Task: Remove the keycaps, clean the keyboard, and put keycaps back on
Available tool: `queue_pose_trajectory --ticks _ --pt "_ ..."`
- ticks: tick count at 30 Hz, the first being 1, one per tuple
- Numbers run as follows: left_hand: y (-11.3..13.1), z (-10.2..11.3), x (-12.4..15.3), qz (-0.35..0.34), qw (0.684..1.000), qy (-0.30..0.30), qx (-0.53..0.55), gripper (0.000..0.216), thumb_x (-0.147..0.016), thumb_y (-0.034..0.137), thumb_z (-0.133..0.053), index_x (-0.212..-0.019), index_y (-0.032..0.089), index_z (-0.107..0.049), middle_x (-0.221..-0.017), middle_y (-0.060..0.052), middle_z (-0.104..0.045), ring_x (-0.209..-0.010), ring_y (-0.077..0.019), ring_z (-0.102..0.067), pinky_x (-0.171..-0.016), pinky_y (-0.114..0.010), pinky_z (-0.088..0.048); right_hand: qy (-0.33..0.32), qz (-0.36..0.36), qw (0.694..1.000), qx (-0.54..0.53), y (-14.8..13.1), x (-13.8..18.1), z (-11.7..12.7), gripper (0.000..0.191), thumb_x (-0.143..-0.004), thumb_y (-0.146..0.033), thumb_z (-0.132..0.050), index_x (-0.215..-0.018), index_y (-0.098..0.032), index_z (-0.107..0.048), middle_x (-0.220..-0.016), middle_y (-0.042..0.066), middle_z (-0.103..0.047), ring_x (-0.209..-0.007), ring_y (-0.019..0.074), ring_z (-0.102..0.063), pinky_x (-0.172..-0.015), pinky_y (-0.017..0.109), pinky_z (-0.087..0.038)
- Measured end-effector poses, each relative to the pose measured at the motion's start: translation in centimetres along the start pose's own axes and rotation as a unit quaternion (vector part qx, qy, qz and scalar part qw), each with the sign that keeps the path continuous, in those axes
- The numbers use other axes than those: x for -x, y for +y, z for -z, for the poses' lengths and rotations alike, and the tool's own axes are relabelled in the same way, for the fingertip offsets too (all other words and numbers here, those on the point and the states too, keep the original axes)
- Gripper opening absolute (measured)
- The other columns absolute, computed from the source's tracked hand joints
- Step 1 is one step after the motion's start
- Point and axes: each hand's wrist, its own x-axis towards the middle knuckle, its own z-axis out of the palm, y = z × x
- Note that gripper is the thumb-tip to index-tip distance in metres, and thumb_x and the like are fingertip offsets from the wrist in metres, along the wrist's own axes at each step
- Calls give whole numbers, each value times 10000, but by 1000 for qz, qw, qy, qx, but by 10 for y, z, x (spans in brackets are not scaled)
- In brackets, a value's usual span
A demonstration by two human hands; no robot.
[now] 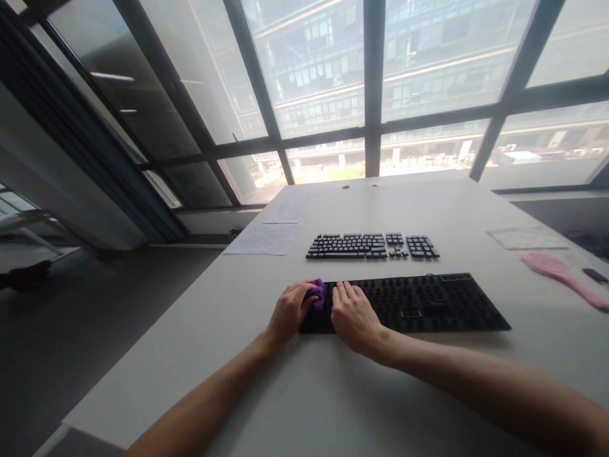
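Observation:
A black keyboard base (428, 304) with its keycaps off lies on the white table (266, 381). My left hand (291, 312) is closed on a small purple lump (316, 296), pressing it on the base's left end. My right hand (354, 314) lies flat beside it, fingers stretched out on the base. Beyond, the removed keycaps (371, 246) sit laid out in keyboard order.
A pink brush (561, 274) and a small dark object (595, 275) lie at the right edge. A clear sheet (526, 238) sits behind them. Paper sheets (266, 239) lie at the far left. Large windows rise behind the table; the floor drops away to the left.

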Motion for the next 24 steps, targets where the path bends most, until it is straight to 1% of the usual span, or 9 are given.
queue_pose_trajectory --ticks 2,3,8,9,11,15,17,20,24 --pt "3 6 2 -34 999 -3 26 191 -972 277 -543 -1106 196 -653 -1213 -120 -688 -1169 -245 -625 -1030 -436 -498 3 3 1000 6 0 0 -2 526 -914 -205 -479 -1348 86 -539 -1406 321 -514 -1283 393 -523 -1018 468 -416" --pt "4 9 3 -53 998 -19 33 204 -966 275 -556 -1129 198 -651 -1229 -123 -683 -1194 -247 -616 -1048 -440 -489 5 4 1000 9 0 0 -2 525 -915 -203 -475 -1352 82 -538 -1405 321 -515 -1282 393 -525 -1016 470 -417" --pt "5 26 2 -106 980 -164 45 240 -958 272 -579 -1168 218 -682 -1281 -112 -673 -1237 -237 -612 -1076 -396 -489 10 3 1000 8 0 1 -5 499 -923 -174 -456 -1356 56 -548 -1407 307 -521 -1293 367 -524 -1026 460 -410" --pt "2 31 1 -107 978 -174 36 229 -959 274 -580 -1152 227 -694 -1270 -103 -681 -1223 -233 -623 -1080 -391 -487 9 1 1000 6 0 1 -5 498 -922 -176 -459 -1353 55 -551 -1407 306 -522 -1292 365 -525 -1030 459 -407" --pt "-7 41 -1 -95 982 -163 7 204 -952 270 -591 -1115 244 -711 -1215 -82 -711 -1178 -232 -651 -1091 -405 -474 6 -1 1000 -1 0 2 -5 504 -923 -189 -464 -1353 59 -550 -1408 304 -521 -1293 366 -523 -1038 461 -402" --pt "-16 56 0 -20 995 -93 -4 205 -936 275 -608 -1112 244 -709 -1153 -78 -733 -1106 -243 -682 -1034 -422 -512 4 2 1000 -8 0 2 -4 515 -931 -200 -454 -1365 66 -537 -1419 308 -507 -1306 372 -512 -1048 475 -391" --pt "-9 55 1 -26 992 -118 39 192 -923 291 -627 -1085 237 -715 -1159 -88 -729 -1125 -243 -671 -1032 -417 -515 2 3 1000 -7 0 2 -3 519 -926 -207 -465 -1361 66 -541 -1415 308 -512 -1306 376 -510 -1049 475 -389" --pt "6 48 1 -87 970 -203 100 123 -858 279 -709 -969 233 -733 -1200 -96 -705 -1217 -253 -611 -1073 -418 -482 2 3 1000 1 -1 2 -3 507 -927 -196 -460 -1357 60 -547 -1413 301 -519 -1304 373 -513 -1043 464 -394" --pt "13 51 -4 -98 963 -238 75 83 -788 191 -748 -844 242 -712 -1167 -65 -689 -1140 -235 -615 -997 -373 -513 3 1 1000 3 -1 2 -2 496 -936 -182 -439 -1357 55 -550 -1421 296 -514 -1301 375 -515 -1042 464 -394"
